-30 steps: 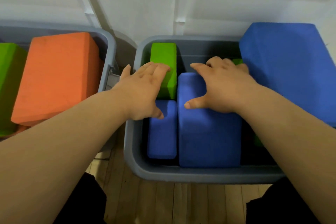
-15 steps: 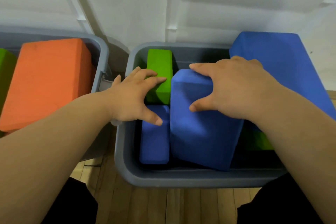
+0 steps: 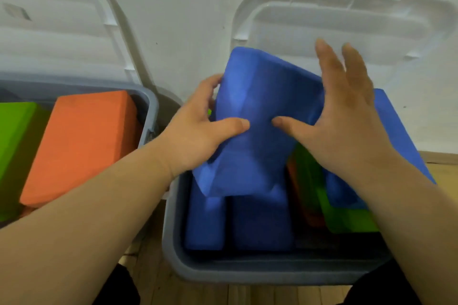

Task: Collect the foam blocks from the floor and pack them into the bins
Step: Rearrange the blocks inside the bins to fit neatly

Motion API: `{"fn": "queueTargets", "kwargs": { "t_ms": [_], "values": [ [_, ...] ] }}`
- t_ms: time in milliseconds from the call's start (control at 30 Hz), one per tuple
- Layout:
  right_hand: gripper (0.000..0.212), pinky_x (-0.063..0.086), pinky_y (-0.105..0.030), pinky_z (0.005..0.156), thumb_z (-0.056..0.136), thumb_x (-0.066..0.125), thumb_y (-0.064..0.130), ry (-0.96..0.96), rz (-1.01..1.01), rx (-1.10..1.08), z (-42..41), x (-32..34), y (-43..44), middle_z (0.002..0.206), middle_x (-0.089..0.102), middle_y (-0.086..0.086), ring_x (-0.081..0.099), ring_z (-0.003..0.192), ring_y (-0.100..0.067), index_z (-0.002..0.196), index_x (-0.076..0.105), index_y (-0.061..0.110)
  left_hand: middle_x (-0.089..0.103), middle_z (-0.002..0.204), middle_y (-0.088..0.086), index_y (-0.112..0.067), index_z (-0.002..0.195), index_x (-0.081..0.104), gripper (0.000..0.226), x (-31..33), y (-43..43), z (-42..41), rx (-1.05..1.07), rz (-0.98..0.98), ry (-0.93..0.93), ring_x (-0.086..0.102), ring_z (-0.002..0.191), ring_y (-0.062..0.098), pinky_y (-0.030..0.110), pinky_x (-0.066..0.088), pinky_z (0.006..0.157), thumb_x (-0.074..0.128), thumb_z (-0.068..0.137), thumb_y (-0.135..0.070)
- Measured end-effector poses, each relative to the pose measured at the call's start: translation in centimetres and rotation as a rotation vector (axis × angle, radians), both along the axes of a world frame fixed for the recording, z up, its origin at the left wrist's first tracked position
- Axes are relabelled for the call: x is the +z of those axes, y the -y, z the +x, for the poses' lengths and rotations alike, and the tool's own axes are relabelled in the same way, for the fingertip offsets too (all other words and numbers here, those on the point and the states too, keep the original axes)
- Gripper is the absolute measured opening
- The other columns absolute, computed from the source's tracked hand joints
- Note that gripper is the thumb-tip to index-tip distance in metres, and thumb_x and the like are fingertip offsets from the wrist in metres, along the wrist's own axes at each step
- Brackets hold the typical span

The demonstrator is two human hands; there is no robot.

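1st operator: 2 hands contact the held blue block (image 3: 260, 131). Report finger state.

2nd operator: Left hand (image 3: 198, 136): thumb flat on the near face, fingers curled round the left edge, clamped on the foam. Right hand (image 3: 347, 126): thumb on the near face, fingers straight and apart, reaching up past the right edge. They are blurred.

1st operator: Block position?

2nd operator: Tilted, above the right bin (image 3: 223, 272) and over 2 blue blocks (image 3: 205, 225) lying side by side in it. Contact with them cannot be told. A green block (image 3: 347, 218) lies at the bin's right side. A large blue block (image 3: 401, 136) rises above the right rim.

1st operator: Surroundings?

2nd operator: The left bin (image 3: 148, 106) holds an orange block (image 3: 81, 143) and a lime block (image 3: 12, 136). 2 white lids (image 3: 347, 27) stand behind the bins. Below is a wood floor (image 3: 247, 294).
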State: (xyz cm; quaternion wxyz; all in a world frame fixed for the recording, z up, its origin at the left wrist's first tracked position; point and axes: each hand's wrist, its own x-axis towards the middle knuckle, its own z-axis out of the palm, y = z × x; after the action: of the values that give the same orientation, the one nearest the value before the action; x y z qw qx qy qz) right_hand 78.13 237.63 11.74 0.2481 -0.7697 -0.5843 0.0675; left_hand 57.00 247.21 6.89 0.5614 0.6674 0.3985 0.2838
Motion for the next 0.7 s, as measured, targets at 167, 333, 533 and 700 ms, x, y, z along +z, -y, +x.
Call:
{"fn": "queueTargets", "kwargs": {
  "t_ms": [167,333,533,700],
  "values": [
    [0.122,0.047,-0.015,0.089,0.077,0.086,0.041,-0.500,-0.173,0.043,-3.3,-3.4,-0.1,0.155,0.025,0.024,0.055,0.124,-0.008,0.156,-0.006,0.055,0.051,0.143,-0.022,-0.048,0.159,0.021,0.083,3.7,-1.0,-1.8,0.347,0.233,-0.136,0.057,0.114,-0.009,0.015,0.045,0.093,0.070,0.092,-0.048],
    [0.112,0.051,-0.016,0.083,0.083,0.083,0.035,-0.728,-0.337,0.213,-5.3,-6.6,-1.3,0.124,0.040,0.042,0.062,0.111,-0.002,0.153,0.001,0.064,0.047,0.136,-0.020,-0.055,0.158,0.012,0.080,5.2,-0.5,-2.0,0.338,0.219,-0.463,0.044,0.086,-0.017,0.009,0.035,0.076,0.056,0.093,-0.065],
    [0.104,0.054,-0.036,0.103,0.083,0.084,0.022,-0.872,-0.377,0.298,-5.4,-8.3,-1.8,0.153,0.045,0.016,0.066,0.116,-0.008,0.154,0.017,0.058,0.043,0.129,-0.022,-0.063,0.153,-0.009,0.099,6.5,-0.5,-2.4,0.118,0.131,-0.617,0.046,0.081,-0.008,0.011,0.034,0.068,0.066,0.088,-0.059],
    [0.102,0.051,-0.028,0.101,0.080,0.087,0.025,-0.742,-0.474,0.235,-5.3,-9.2,-1.9,0.143,0.052,0.003,0.060,0.116,-0.005,0.152,0.022,0.055,0.041,0.160,-0.005,-0.057,0.157,-0.002,0.088,6.4,-0.5,-1.7,0.023,0.189,-0.857,0.049,0.132,0.023,0.029,0.032,0.089,0.056,0.092,-0.064]
  ]
}}
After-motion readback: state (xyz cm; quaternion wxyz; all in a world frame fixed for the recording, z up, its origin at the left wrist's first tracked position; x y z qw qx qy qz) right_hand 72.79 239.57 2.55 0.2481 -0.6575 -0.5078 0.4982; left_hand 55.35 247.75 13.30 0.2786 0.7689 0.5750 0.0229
